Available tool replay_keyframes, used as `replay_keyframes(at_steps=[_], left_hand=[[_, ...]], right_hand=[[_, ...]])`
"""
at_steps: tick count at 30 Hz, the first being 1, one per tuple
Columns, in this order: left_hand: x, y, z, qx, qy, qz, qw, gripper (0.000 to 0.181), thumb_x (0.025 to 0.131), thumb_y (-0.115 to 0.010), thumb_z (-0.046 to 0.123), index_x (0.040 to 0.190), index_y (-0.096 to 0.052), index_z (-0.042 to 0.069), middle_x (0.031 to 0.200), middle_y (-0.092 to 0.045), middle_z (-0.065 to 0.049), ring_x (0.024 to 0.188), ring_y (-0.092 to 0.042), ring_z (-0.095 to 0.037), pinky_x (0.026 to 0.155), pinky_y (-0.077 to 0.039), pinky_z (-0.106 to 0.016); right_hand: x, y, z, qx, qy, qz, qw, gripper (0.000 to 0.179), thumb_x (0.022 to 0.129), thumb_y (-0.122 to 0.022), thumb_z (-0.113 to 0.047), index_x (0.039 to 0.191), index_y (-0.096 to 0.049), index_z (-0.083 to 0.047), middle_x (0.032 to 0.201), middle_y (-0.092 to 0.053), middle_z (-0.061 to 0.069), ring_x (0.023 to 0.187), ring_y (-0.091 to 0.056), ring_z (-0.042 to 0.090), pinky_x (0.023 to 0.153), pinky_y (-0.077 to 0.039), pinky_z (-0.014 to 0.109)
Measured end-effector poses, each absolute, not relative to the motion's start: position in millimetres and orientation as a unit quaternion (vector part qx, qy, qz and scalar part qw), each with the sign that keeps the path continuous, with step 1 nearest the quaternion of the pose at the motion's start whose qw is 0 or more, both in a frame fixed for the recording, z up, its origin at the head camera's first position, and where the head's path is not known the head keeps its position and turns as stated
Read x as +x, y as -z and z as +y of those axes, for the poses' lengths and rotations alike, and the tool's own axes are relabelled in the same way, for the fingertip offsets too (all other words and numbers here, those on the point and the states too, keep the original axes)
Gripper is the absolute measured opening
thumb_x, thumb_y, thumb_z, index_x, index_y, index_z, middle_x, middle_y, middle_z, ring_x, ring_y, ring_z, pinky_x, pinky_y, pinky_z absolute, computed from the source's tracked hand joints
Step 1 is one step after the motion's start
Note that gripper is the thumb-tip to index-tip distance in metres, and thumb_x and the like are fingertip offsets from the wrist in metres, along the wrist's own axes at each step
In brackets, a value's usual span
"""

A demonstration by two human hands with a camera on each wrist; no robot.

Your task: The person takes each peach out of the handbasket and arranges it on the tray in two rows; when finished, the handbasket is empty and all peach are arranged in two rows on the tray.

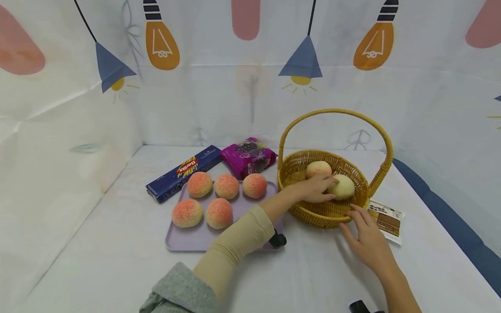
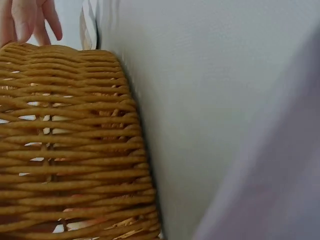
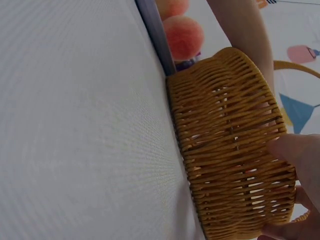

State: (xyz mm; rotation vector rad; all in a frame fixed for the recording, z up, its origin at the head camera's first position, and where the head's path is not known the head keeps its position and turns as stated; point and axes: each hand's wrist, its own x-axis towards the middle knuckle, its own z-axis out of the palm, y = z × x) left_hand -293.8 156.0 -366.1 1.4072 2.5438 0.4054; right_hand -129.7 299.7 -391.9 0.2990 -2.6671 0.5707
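A wicker basket (image 1: 313, 221) with a tall hoop handle stands on the table, holding a pinkish peach (image 1: 318, 168) and a paler, cream-coloured peach (image 1: 343, 188). Reaching inside from the left, my left hand (image 1: 318, 188) touches the cream peach's near-left side with loosely extended fingertips. At the front-right rim my right hand (image 1: 368, 239) holds the basket; its thumb (image 3: 282, 147) lies against the outer wall in the right wrist view, while other fingers reach over the rim. The left wrist view shows the basket's woven side (image 2: 65, 150) with right-hand fingers beyond its rim.
Several pink peaches (image 1: 188, 213) sit on a lilac tray (image 1: 184, 244) left of the basket, under my left forearm. Behind it lie a blue Barilla spaghetti box (image 1: 184, 173) and a purple packet (image 1: 248, 157). A brown-and-white packet (image 1: 386, 219) rests right of the basket.
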Motion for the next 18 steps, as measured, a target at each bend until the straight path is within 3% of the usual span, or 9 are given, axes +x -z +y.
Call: replay_keyframes(at_steps=[7,14,18], left_hand=[[-296.2,370.0,164.2,0.466,-0.139,0.87,0.08,0.061,0.095,-0.043,0.039,0.146,-0.019,0.015,0.149,-0.021,-0.004,0.134,-0.021,-0.013,0.105,-0.02,-0.021],[-299.2,371.2,168.1,0.439,-0.179,0.872,0.125,0.066,0.091,-0.047,0.045,0.146,-0.018,0.026,0.145,-0.022,-0.002,0.124,-0.035,-0.011,0.096,-0.033,-0.024],[-300.0,372.6,166.0,0.466,-0.222,0.849,0.115,0.057,0.089,-0.054,0.039,0.14,-0.033,0.025,0.135,-0.031,-0.003,0.113,-0.039,-0.008,0.088,-0.036,-0.02]], right_hand=[[-131.7,390.1,298.7,0.104,-0.2,-0.956,0.189,0.032,0.088,-0.059,-0.021,0.11,-0.052,0.002,0.128,-0.042,0.023,0.112,-0.042,0.045,0.085,-0.037,0.059],[-132.0,390.1,300.2,0.103,-0.203,-0.956,0.186,0.033,0.089,-0.059,-0.02,0.111,-0.051,0.002,0.128,-0.041,0.023,0.113,-0.041,0.045,0.084,-0.036,0.06],[-132.5,392.2,299.6,0.107,-0.204,-0.954,0.19,0.03,0.088,-0.06,-0.02,0.108,-0.052,0.001,0.127,-0.042,0.022,0.112,-0.042,0.044,0.084,-0.037,0.059]])
